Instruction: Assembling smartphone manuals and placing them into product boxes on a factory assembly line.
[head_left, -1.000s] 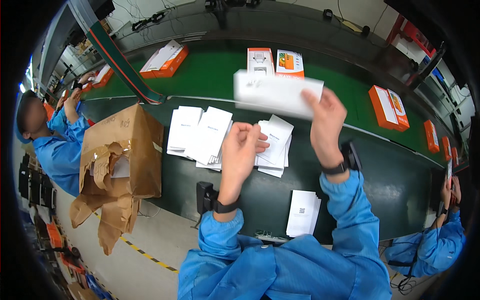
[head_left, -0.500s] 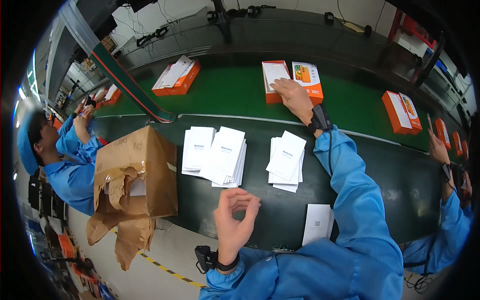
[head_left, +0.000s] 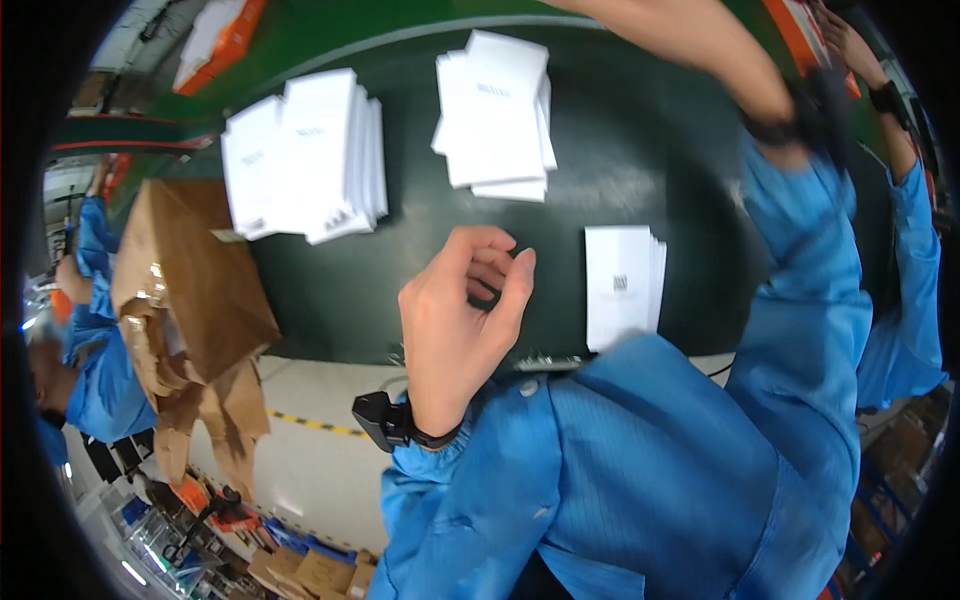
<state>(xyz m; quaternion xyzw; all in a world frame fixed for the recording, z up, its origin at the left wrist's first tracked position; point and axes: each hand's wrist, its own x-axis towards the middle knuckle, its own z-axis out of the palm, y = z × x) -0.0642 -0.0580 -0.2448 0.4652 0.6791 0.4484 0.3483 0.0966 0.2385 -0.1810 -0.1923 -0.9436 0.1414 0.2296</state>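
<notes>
My left hand (head_left: 455,325) hovers over the near side of the dark table (head_left: 420,140), fingers loosely curled with a gap to the thumb and nothing between them. My right hand (head_left: 665,25) reaches up to the top edge, blurred, its fingers cut off, so what it touches is hidden. Ahead of my left hand lies a loose pile of white booklets (head_left: 497,115). Further left a thicker, fanned double pile of white booklets (head_left: 320,150) lies beside it. A smaller stack of white leaflets (head_left: 618,290), with a square code on top, rests right of my left hand.
A torn brown cardboard box (head_left: 205,280) stands at the table's left end. An orange box (head_left: 220,45) sits on the green belt at the upper left, another orange box (head_left: 790,35) at the upper right. Co-workers' blue sleeves (head_left: 905,270) show at both sides.
The view has tilted down, so the piles appear higher and the box under my right hand has left the picture. My right arm has swung rightward in view; my left hand stays curled.
</notes>
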